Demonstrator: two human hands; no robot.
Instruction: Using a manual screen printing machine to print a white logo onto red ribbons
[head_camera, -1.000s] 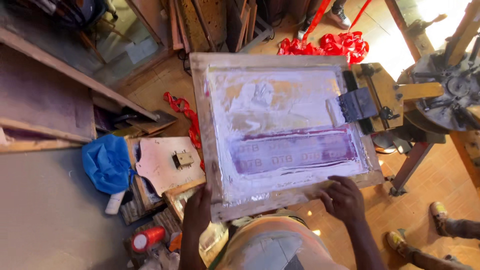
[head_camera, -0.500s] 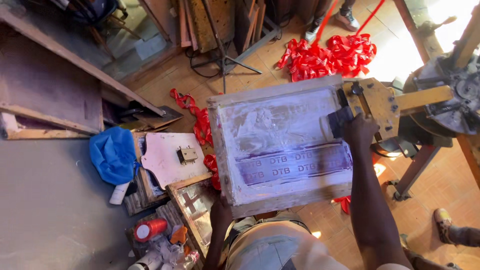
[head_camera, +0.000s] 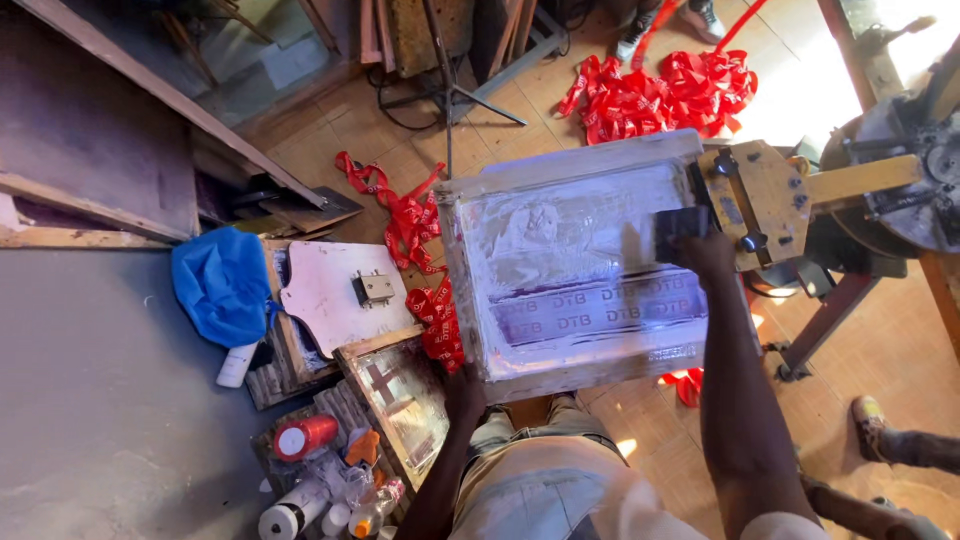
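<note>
Right hand: grip closed around a dark squeegee, held at the far right part of the screen-printing frame, just beside the yellow hinge clamp.

Left hand: grip closed on the near left corner of the frame, fingers tucked under the edge.

Frame: wooden border, mesh smeared with whitish ink, a purple stencil band across its near half; tilted, held above the person's lap.

Left of frame: red ribbon strip trailing down the tiled floor; pale cut-out board with a small metal fitting; blue cloth.

Near left: red-capped can among bottles.

Far: heap of red ribbons.
</note>
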